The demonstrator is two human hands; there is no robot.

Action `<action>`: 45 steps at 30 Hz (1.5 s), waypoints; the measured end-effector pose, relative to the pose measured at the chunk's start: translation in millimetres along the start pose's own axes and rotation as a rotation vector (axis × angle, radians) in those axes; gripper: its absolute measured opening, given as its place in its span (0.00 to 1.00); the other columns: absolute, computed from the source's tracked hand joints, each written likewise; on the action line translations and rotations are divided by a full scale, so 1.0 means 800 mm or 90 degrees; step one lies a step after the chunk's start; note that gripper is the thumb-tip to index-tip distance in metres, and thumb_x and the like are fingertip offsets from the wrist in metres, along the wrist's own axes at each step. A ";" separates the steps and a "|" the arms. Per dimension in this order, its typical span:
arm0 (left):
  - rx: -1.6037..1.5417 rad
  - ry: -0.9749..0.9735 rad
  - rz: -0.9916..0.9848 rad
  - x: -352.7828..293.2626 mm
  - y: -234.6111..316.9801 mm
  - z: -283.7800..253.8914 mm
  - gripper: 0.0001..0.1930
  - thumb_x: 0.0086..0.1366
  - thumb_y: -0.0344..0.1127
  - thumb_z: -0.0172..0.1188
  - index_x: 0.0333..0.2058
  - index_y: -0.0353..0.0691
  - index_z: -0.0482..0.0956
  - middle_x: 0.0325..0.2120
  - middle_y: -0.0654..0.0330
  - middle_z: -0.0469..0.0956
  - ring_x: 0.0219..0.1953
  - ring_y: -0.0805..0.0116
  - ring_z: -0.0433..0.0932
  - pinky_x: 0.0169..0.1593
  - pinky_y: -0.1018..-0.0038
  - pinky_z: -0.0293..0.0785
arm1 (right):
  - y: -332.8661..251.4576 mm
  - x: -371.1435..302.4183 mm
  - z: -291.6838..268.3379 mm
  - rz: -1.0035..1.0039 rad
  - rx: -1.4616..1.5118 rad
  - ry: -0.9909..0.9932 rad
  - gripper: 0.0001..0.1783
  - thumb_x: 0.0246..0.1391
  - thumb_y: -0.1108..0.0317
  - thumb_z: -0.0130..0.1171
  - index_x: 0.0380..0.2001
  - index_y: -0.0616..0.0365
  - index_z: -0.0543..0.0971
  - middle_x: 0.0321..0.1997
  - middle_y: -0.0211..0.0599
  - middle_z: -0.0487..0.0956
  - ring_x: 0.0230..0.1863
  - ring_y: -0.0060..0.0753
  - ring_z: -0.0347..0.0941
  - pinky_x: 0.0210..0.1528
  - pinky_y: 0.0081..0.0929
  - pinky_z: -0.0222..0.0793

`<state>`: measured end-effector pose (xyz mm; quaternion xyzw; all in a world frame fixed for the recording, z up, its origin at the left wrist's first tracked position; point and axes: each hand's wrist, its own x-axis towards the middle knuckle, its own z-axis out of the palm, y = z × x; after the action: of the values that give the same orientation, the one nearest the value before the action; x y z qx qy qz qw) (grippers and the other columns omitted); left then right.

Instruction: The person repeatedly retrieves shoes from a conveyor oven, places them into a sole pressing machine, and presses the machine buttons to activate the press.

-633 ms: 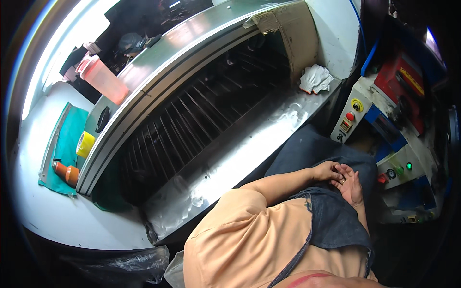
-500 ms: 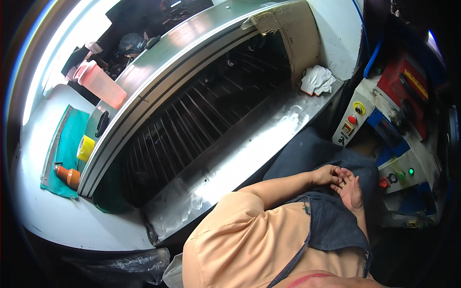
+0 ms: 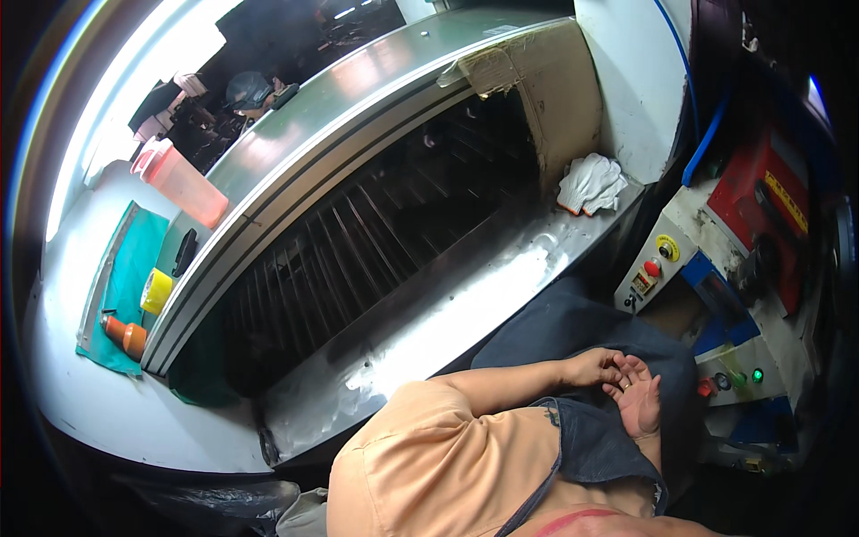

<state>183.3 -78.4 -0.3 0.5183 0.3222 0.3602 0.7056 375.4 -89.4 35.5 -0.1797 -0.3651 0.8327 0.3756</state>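
Observation:
Both of my hands meet over the dark apron (image 3: 586,430) at my lap. My left hand (image 3: 591,367) comes across with its fingers bent together, and their tips touch the fingers of my right hand (image 3: 638,407). Anything between those fingertips is too small to make out. The right palm faces up, its fingers loosely spread and a ring on one of them; no object lies in it. White knitted gloves (image 3: 592,183) with orange cuffs lie in a pile on the metal ledge (image 3: 447,309), beyond my hands.
Behind the ledge is a dark slatted opening (image 3: 358,233) under a long metal frame. Along the left stand a pink lidded pitcher (image 3: 183,183), a yellow tape roll (image 3: 156,291) and an orange-brown bottle (image 3: 125,336). Control boxes (image 3: 662,268) with buttons stand at right; a person (image 3: 250,97) is beyond.
The view has shifted slightly. My hands stay together at my lap, and the right palm now shows more fully with its fingers a little further apart. The gloves lie as before.

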 end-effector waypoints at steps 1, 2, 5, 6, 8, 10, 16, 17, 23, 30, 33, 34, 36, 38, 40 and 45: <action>-0.004 0.007 -0.002 0.002 0.000 -0.001 0.08 0.66 0.27 0.56 0.44 0.36 0.73 0.37 0.65 0.78 0.42 0.76 0.75 0.48 0.76 0.73 | 0.000 0.002 0.000 -0.003 0.003 0.001 0.40 0.60 0.33 0.47 0.61 0.55 0.64 0.66 0.43 0.65 0.63 0.38 0.63 0.59 0.40 0.66; -0.009 0.016 -0.005 0.003 -0.001 0.000 0.08 0.65 0.26 0.56 0.43 0.36 0.73 0.36 0.65 0.78 0.41 0.76 0.76 0.47 0.76 0.73 | 0.000 0.002 -0.001 -0.001 0.001 -0.002 0.40 0.60 0.33 0.47 0.61 0.55 0.64 0.66 0.43 0.65 0.63 0.38 0.63 0.59 0.40 0.66; 0.007 0.020 0.007 0.006 -0.004 0.000 0.08 0.65 0.26 0.56 0.43 0.36 0.73 0.35 0.65 0.78 0.40 0.77 0.76 0.46 0.77 0.73 | 0.001 0.002 -0.009 -0.007 0.026 0.002 0.41 0.59 0.33 0.48 0.61 0.55 0.64 0.66 0.43 0.65 0.63 0.39 0.64 0.59 0.40 0.67; 0.005 0.022 0.008 0.007 -0.004 0.000 0.08 0.65 0.26 0.56 0.43 0.36 0.73 0.35 0.65 0.78 0.40 0.77 0.76 0.46 0.77 0.73 | 0.001 0.003 -0.010 -0.004 0.025 0.001 0.41 0.59 0.33 0.48 0.61 0.55 0.64 0.66 0.43 0.65 0.63 0.39 0.64 0.59 0.40 0.67; 0.013 0.009 -0.006 0.006 -0.003 -0.001 0.07 0.67 0.29 0.58 0.42 0.37 0.74 0.36 0.66 0.79 0.42 0.80 0.75 0.47 0.78 0.73 | 0.001 0.003 -0.010 -0.010 0.034 0.003 0.40 0.60 0.33 0.47 0.61 0.56 0.64 0.65 0.43 0.66 0.63 0.40 0.64 0.59 0.41 0.68; 0.025 0.025 0.001 0.008 -0.001 0.001 0.07 0.67 0.29 0.58 0.42 0.37 0.74 0.36 0.66 0.79 0.41 0.80 0.76 0.46 0.78 0.73 | 0.001 0.003 -0.010 -0.013 0.039 0.009 0.40 0.60 0.33 0.47 0.61 0.56 0.64 0.65 0.44 0.66 0.63 0.40 0.65 0.59 0.41 0.68; 0.029 0.052 -0.012 0.010 -0.010 0.001 0.06 0.67 0.29 0.58 0.41 0.36 0.74 0.34 0.66 0.80 0.36 0.80 0.76 0.43 0.79 0.74 | 0.000 0.005 -0.008 -0.015 0.038 0.002 0.41 0.60 0.33 0.47 0.62 0.56 0.63 0.65 0.45 0.66 0.64 0.42 0.64 0.59 0.41 0.68; 0.029 0.047 -0.010 0.009 -0.008 0.001 0.06 0.67 0.29 0.58 0.41 0.36 0.74 0.33 0.66 0.81 0.36 0.80 0.77 0.43 0.79 0.74 | 0.000 0.005 -0.008 -0.015 0.037 -0.004 0.41 0.60 0.33 0.47 0.62 0.56 0.63 0.65 0.45 0.66 0.64 0.42 0.64 0.59 0.41 0.68; 0.010 0.029 0.016 0.003 -0.001 0.001 0.07 0.69 0.30 0.56 0.43 0.35 0.74 0.34 0.66 0.81 0.36 0.80 0.76 0.43 0.79 0.74 | 0.001 0.002 -0.007 -0.022 0.033 0.011 0.41 0.60 0.33 0.47 0.62 0.56 0.63 0.65 0.45 0.66 0.63 0.42 0.64 0.59 0.42 0.67; -0.043 0.044 0.017 0.004 -0.007 0.005 0.07 0.69 0.31 0.56 0.42 0.35 0.75 0.35 0.64 0.81 0.36 0.79 0.77 0.43 0.79 0.74 | 0.002 0.001 -0.005 -0.018 0.039 0.005 0.40 0.60 0.34 0.47 0.62 0.56 0.64 0.65 0.45 0.66 0.63 0.42 0.65 0.59 0.41 0.67; 0.025 0.047 0.011 0.008 -0.016 0.002 0.06 0.69 0.30 0.57 0.40 0.35 0.74 0.35 0.64 0.81 0.37 0.79 0.77 0.42 0.80 0.74 | 0.003 0.001 -0.004 -0.008 0.026 0.007 0.40 0.60 0.34 0.48 0.61 0.56 0.64 0.64 0.45 0.67 0.62 0.41 0.65 0.59 0.41 0.67; 0.010 0.041 0.005 0.007 -0.014 0.002 0.05 0.68 0.29 0.57 0.39 0.35 0.74 0.35 0.64 0.80 0.37 0.79 0.77 0.41 0.80 0.75 | 0.003 0.002 -0.004 -0.006 0.025 0.005 0.40 0.60 0.34 0.48 0.61 0.56 0.64 0.64 0.45 0.67 0.62 0.41 0.65 0.59 0.41 0.67; -0.006 0.035 0.000 0.005 -0.011 0.003 0.04 0.68 0.28 0.57 0.38 0.35 0.74 0.35 0.64 0.80 0.37 0.79 0.76 0.40 0.80 0.75 | 0.002 0.002 -0.003 -0.005 0.023 0.004 0.40 0.60 0.34 0.48 0.61 0.56 0.64 0.64 0.44 0.67 0.62 0.41 0.65 0.59 0.41 0.67; -0.055 0.030 0.019 0.005 -0.010 0.004 0.03 0.68 0.27 0.55 0.39 0.36 0.73 0.34 0.65 0.79 0.36 0.79 0.76 0.40 0.80 0.74 | 0.001 0.003 -0.001 -0.003 0.019 0.007 0.40 0.60 0.34 0.48 0.61 0.56 0.64 0.64 0.44 0.67 0.61 0.40 0.65 0.59 0.40 0.67; -0.032 0.033 0.023 0.004 -0.011 0.003 0.03 0.67 0.27 0.55 0.39 0.36 0.74 0.33 0.65 0.79 0.36 0.79 0.75 0.41 0.79 0.74 | 0.001 0.002 -0.002 -0.002 0.019 0.007 0.40 0.60 0.34 0.48 0.61 0.56 0.64 0.64 0.44 0.67 0.62 0.40 0.65 0.59 0.40 0.67; 0.004 0.042 0.022 0.002 -0.003 0.003 0.03 0.66 0.27 0.55 0.38 0.36 0.74 0.32 0.66 0.78 0.36 0.79 0.75 0.42 0.79 0.73 | 0.002 0.002 -0.004 -0.004 0.022 0.011 0.40 0.60 0.34 0.48 0.62 0.56 0.64 0.64 0.44 0.67 0.62 0.39 0.65 0.60 0.41 0.67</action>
<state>186.8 -78.9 -1.8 0.5140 0.3376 0.3886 0.6862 375.9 -87.4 32.4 -0.1792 -0.3480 0.8361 0.3843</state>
